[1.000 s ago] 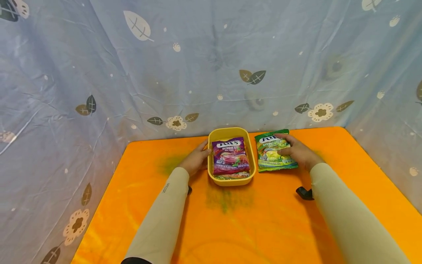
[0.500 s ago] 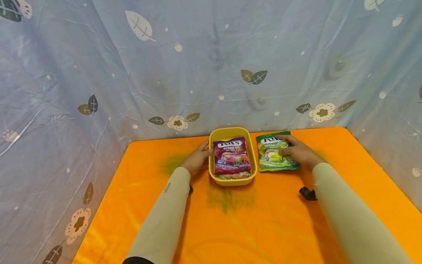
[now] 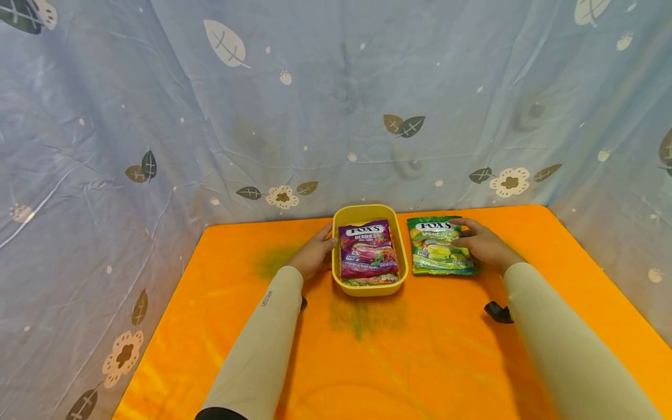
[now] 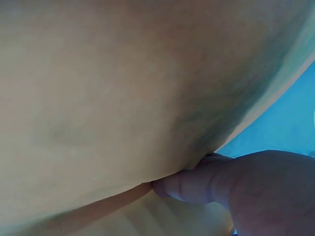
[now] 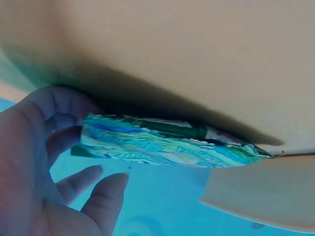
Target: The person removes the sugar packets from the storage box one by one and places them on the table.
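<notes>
Green packet (image 3: 431, 255) now lies flatter near the tabletop's (image 3: 420, 350) back edge, right of the yellow tub (image 3: 370, 290), seemingly set down; the right hand (image 3: 487, 247), loosely spread, touches its right side, while the left hand (image 3: 312, 255) rests relaxed against the tub's left wall

Orange tabletop (image 3: 420, 350): spread at 6 o'clock
Green stains (image 3: 359, 319): smudged on at 6 and 8 o'clock
Leaf-and-flower-print curtain (image 3: 336, 87): blue-grey, hanging from 9 through 12 to 3 o'clock
</notes>
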`<control>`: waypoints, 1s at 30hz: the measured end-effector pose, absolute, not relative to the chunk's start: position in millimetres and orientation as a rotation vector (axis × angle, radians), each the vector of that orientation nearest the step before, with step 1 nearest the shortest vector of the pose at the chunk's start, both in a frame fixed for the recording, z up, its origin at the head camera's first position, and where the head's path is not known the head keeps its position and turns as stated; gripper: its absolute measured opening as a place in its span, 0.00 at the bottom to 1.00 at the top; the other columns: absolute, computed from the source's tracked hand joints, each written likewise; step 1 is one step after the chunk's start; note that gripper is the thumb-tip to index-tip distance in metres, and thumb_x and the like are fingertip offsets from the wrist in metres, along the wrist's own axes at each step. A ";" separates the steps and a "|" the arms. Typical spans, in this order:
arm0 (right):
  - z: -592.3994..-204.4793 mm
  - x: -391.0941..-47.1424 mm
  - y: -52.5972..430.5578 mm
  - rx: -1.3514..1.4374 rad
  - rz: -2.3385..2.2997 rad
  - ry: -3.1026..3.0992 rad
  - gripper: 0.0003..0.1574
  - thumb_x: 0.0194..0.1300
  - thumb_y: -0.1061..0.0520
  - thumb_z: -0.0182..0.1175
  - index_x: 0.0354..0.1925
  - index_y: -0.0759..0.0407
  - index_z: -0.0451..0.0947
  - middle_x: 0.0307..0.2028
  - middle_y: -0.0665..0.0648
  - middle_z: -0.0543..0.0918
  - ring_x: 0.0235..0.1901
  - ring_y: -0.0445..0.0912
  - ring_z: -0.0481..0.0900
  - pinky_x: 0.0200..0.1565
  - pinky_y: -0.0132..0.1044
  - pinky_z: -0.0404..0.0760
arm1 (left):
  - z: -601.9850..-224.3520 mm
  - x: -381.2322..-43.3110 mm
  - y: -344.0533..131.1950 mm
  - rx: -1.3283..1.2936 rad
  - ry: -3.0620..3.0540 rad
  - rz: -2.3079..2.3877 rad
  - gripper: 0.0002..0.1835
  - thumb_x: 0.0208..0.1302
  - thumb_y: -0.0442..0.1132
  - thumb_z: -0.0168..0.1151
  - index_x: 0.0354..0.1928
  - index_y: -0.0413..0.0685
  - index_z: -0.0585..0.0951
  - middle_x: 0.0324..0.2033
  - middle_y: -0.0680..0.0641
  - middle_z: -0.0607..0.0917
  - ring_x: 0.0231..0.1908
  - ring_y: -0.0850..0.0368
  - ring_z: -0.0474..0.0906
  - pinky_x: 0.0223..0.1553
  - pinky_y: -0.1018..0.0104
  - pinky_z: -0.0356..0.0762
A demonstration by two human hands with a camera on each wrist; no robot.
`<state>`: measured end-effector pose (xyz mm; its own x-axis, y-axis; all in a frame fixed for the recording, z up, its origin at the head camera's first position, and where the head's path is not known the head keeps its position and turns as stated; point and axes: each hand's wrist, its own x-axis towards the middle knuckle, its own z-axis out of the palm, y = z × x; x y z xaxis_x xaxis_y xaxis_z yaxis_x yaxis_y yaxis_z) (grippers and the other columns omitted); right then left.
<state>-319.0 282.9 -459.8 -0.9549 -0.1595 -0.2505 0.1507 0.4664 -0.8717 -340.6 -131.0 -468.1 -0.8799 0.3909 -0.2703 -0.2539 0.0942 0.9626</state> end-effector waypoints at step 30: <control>-427.7 -309.1 288.2 -0.034 -1.759 2.456 0.42 0.71 0.50 0.54 0.75 0.43 0.46 0.64 0.67 0.61 0.58 0.62 0.66 0.58 0.60 0.65 | -470.4 -340.1 -132.0 0.122 1.990 1.774 0.30 0.76 0.48 0.44 0.75 0.70 0.51 0.59 0.48 0.73 0.51 0.50 0.77 0.49 0.54 0.77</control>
